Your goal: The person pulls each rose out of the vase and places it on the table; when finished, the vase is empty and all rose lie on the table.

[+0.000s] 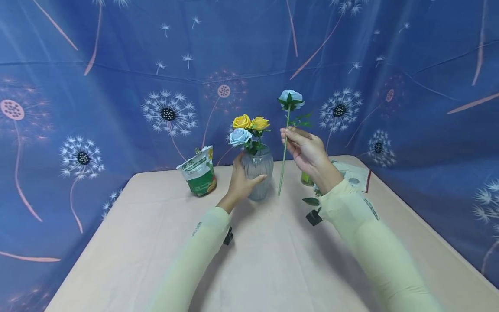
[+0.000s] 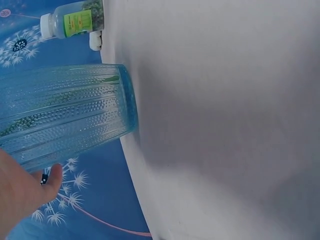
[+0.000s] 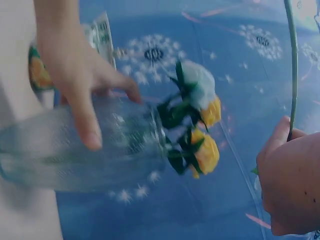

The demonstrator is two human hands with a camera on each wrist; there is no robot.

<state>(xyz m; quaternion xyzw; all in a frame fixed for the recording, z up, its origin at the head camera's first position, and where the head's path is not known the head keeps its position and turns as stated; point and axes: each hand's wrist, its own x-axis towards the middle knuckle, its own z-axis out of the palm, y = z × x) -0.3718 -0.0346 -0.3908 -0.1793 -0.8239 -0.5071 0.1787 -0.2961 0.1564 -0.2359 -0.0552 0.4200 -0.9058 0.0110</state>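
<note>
A ribbed clear glass vase (image 1: 258,173) stands on the table, holding two yellow roses (image 1: 242,121) and a light-blue rose (image 1: 240,137). My left hand (image 1: 242,180) grips its side, thumb across the front; some of the fingers are hidden behind the glass. In the left wrist view the vase (image 2: 75,110) appears sideways with its base on the cloth. To the right of the vase, my right hand (image 1: 306,149) pinches the green stem of another light-blue rose (image 1: 291,98). That flower is upright, its stem end hanging apart from the vase.
Left of the vase leans a green-and-white pouch (image 1: 200,175). A bottle with a yellow-green label (image 2: 77,22) stands at the back right, partly behind the right arm in the head view. Near it are a loose leaf (image 1: 311,201) and a flat printed packet (image 1: 352,175). A blue dandelion-print curtain (image 1: 249,52) encloses the table.
</note>
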